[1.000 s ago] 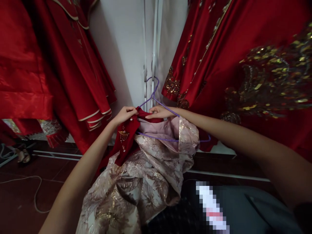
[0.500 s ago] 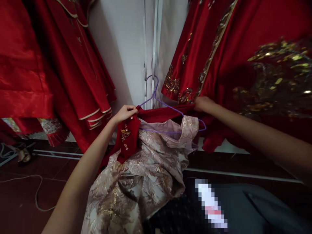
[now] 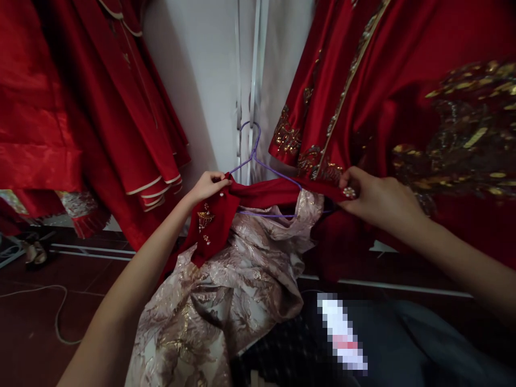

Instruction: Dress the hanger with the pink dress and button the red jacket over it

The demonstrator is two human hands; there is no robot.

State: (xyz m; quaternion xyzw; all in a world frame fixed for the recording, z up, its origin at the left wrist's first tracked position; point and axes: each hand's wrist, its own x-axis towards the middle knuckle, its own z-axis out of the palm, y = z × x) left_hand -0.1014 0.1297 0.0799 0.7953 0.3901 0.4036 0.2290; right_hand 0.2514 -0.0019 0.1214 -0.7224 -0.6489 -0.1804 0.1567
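Observation:
A red garment [image 3: 220, 215] with gold and pearl ornaments is stretched between my hands, over a purple wire hanger [image 3: 278, 173]. My left hand [image 3: 208, 187] pinches its collar edge near the hanger's left shoulder. At the right, my right hand [image 3: 368, 196] grips the garment's other edge, beside a pearl cluster. Beneath it a pale pink and gold brocade dress [image 3: 258, 252] hangs with one strap over the hanger's right arm; its lower part bunches toward me. The hanger's hook loops around a white upright pole [image 3: 253, 80].
Red garments with cream piping [image 3: 137, 123] hang at the left. At the right hangs a red gown [image 3: 403, 80] with gold sequins. Shoes [image 3: 35, 252] and a cable [image 3: 60, 312] lie on the dark floor at the left, near a white rack rail [image 3: 94, 252].
My right hand has moved right and slightly down, drawing the red garment's edge outward past the hanger's right end. My left hand keeps its hold on the collar.

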